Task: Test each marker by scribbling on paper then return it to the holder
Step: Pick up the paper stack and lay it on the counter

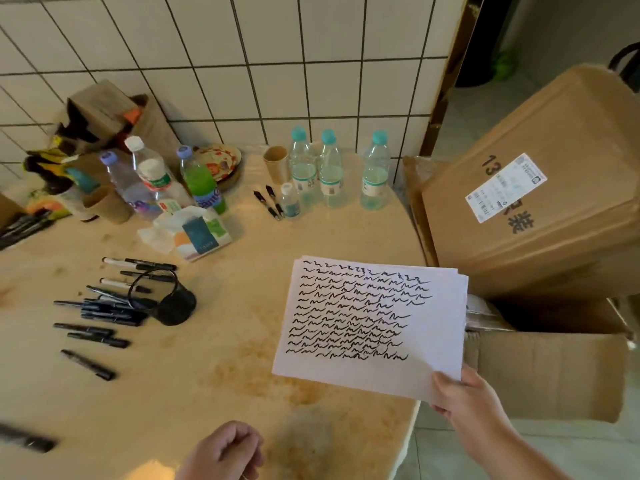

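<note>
Paper [370, 323], covered in rows of black scribbles, is gripped at its near right corner by the fingers of the right hand [464, 396] and held above the table [214, 368] edge. The left hand [225, 452] is loosely clenched, empty. Markers [100, 317] lie scattered at the left around the tipped holder [173, 303].
</note>
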